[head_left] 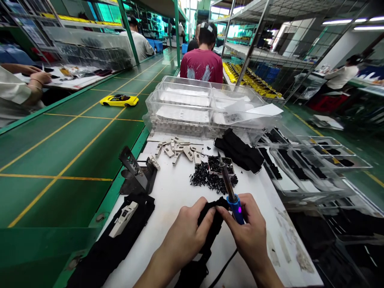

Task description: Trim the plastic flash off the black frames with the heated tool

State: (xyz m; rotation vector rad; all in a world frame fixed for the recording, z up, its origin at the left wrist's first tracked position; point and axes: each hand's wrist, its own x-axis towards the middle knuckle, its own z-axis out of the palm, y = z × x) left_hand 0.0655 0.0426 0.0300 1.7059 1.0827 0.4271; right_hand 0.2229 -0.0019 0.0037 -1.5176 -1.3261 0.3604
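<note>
"Two bare hands: what is in them?"

"Left hand (189, 229): fingers closed on the far end of a long black part (212, 230). Right hand (251, 229): fingers wrapped round a blue-handled soldering iron (235, 203), tip pointing far, thumb against the same black part."

"Location of that part?"

"Between the hands, above the near middle of the white counter (166, 218)."

"Other stock?"

"Left: one dark stand (138, 173); nearer, one black strip (103, 250) bearing a pale block (123, 220). Beyond the hands: loose black bits (207, 181) around a small box (222, 166); pale pieces (180, 149), scattered; black bundle (240, 151), to their right. Far: clear trays (180, 102), stacked."

"Off the counter?"

"One yellow car body (119, 100), far left, on the green surface (75, 138)."
</note>
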